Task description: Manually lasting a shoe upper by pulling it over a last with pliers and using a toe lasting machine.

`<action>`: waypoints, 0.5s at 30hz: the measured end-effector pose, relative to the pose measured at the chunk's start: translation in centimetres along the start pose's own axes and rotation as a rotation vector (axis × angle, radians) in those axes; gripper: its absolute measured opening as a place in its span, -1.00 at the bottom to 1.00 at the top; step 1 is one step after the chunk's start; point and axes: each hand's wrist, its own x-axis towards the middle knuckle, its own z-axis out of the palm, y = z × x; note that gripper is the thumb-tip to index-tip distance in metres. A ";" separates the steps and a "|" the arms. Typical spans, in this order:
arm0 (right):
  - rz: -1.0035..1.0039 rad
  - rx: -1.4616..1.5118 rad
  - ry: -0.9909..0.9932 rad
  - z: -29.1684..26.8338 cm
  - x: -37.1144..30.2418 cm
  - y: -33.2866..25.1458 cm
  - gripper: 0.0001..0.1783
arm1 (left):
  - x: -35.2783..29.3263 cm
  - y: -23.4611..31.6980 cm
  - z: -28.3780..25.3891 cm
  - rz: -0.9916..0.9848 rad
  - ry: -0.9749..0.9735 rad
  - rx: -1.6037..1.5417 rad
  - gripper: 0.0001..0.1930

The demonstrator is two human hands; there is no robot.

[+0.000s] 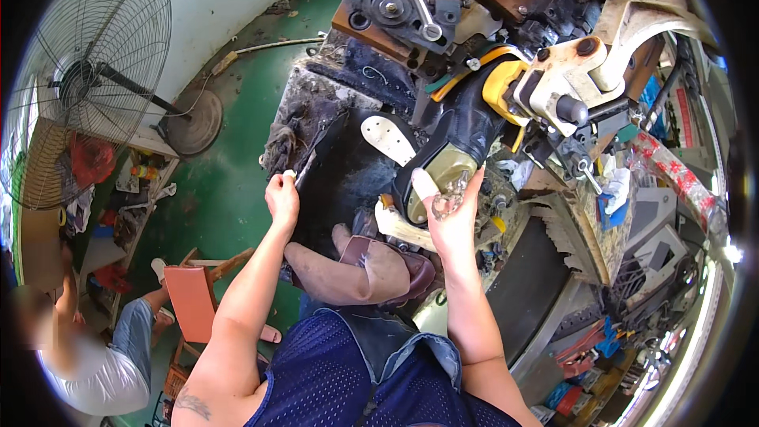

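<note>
A black boot [468, 120] lies in the machine with an olive-green last [444, 168] showing at its heel end. My right hand [458, 220] is at this heel, thumb and finger spread to either side. In its palm sits a shiny, ring-shaped thing [449, 199] whose kind I cannot make out. To the left, my left hand [281, 202] is closed in a pinch on a small whitish piece [291, 175], beside a dark, dirty bench [332, 166]. A white perforated insole-shaped piece [387, 139] lies between the hands, left of the boot.
Yellow pads [501, 92] and a white metal arm [585, 79] of the machine stand by the boot. A brown cushion-like piece [371, 269] is close before me. At left are a standing fan [83, 79], an orange-backed chair [190, 304] and a seated person [99, 364].
</note>
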 end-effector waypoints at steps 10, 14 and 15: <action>-0.065 0.008 0.018 0.2 0.7 0.6 0.03 | 1.7 -0.6 -0.9 -0.283 -0.204 -0.591 -0.76; -0.079 -0.215 0.064 0.1 0.6 0.9 0.30 | 2.3 6.2 -3.1 -0.076 -0.170 -0.717 -0.77; -0.106 -0.258 0.090 0.2 0.8 1.1 0.31 | 2.0 8.4 -3.4 0.008 -0.191 -0.727 -0.78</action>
